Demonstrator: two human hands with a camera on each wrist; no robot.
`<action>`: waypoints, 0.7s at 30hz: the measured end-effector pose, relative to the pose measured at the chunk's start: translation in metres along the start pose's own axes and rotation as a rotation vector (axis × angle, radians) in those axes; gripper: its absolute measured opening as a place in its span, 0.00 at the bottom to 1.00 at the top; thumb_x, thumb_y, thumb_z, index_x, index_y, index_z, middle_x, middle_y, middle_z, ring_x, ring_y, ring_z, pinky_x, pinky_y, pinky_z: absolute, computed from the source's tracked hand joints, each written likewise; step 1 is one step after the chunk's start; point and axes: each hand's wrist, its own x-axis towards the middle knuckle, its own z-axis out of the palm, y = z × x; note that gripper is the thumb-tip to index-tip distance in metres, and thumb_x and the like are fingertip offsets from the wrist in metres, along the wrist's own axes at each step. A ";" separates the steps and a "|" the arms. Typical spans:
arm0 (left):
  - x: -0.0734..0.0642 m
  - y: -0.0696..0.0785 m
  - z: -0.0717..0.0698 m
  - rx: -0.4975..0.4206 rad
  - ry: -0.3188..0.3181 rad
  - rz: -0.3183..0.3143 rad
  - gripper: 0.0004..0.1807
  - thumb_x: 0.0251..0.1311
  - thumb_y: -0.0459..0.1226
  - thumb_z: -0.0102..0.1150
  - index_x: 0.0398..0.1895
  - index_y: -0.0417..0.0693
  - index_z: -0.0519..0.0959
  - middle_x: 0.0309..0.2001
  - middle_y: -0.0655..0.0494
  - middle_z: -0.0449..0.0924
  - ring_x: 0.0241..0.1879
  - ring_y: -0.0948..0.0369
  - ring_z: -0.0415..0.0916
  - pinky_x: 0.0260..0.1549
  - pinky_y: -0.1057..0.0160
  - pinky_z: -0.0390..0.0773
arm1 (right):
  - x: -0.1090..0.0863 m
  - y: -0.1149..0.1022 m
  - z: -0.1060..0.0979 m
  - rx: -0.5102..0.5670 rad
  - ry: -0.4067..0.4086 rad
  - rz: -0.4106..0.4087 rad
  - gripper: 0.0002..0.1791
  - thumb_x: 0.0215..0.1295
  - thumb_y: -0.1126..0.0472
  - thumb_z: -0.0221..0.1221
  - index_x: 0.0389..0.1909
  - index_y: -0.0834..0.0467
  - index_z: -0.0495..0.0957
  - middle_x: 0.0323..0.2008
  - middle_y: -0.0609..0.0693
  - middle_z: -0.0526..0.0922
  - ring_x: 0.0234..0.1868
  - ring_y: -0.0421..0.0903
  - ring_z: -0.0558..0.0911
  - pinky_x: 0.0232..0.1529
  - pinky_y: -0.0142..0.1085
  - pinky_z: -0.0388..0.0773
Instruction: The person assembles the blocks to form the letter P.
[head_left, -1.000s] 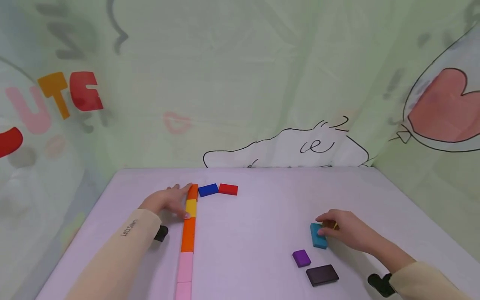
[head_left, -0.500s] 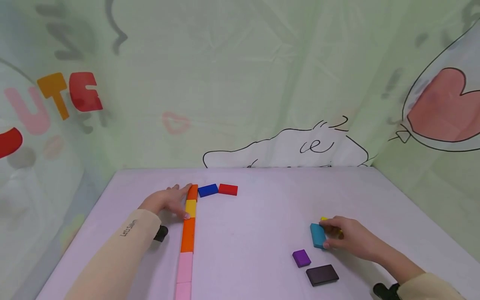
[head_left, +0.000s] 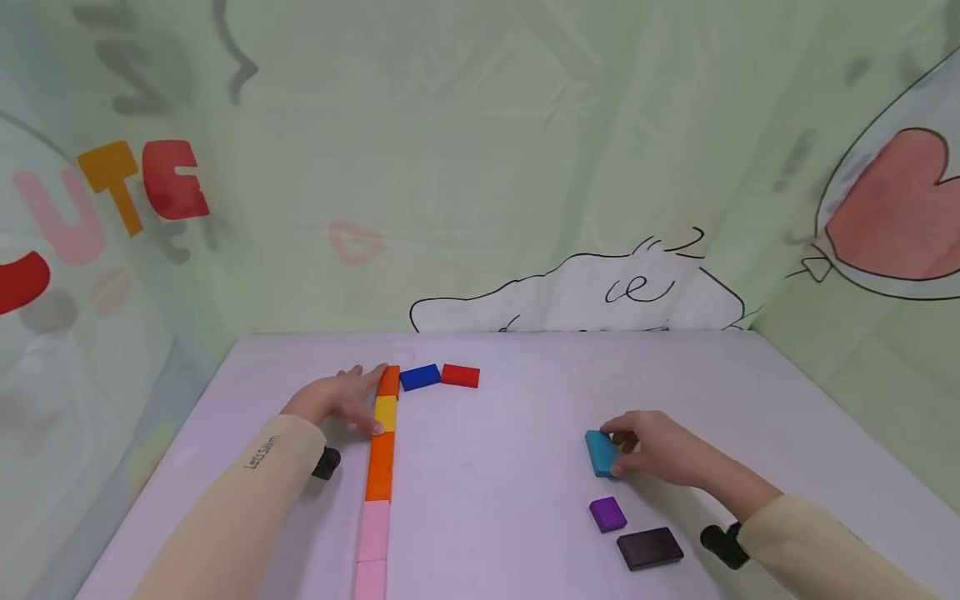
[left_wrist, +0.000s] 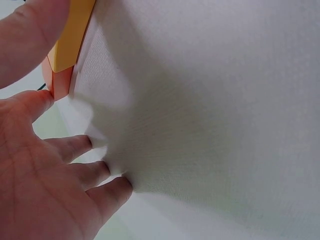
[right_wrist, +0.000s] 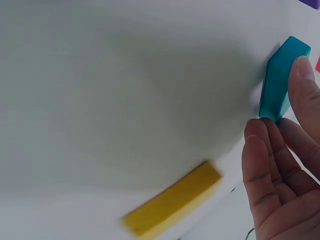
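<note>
My right hand (head_left: 660,446) pinches a teal block (head_left: 598,452) by its ends, between thumb and fingertips, close over the table at right. In the right wrist view a blurred yellow block (right_wrist: 172,200) lies behind that hand; the head view hides it. At left, my left hand (head_left: 333,400) rests beside a row of blocks, fingers spread. Its index fingertip touches the far orange block (head_left: 389,381) and its thumb the yellow block (head_left: 386,408). A longer orange block (head_left: 380,467) and pink blocks (head_left: 372,532) continue the row towards me.
A blue block (head_left: 420,377) and a red block (head_left: 461,375) run rightward from the row's far end. A purple block (head_left: 607,514) and a dark block (head_left: 650,548) lie nearer me than the teal one. Printed fabric (head_left: 480,167) hangs behind the table.
My right hand shifts from resting at the teal block to gripping it, and both move left. The yellow block beside it drops out of the head view. My left hand stays put.
</note>
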 end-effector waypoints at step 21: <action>0.000 0.001 -0.001 -0.024 -0.007 -0.033 0.57 0.59 0.49 0.71 0.84 0.55 0.45 0.82 0.34 0.40 0.80 0.33 0.40 0.73 0.27 0.52 | 0.092 -0.055 0.004 -0.018 -0.079 -0.048 0.30 0.56 0.62 0.75 0.60 0.67 0.80 0.54 0.60 0.84 0.53 0.54 0.83 0.55 0.47 0.84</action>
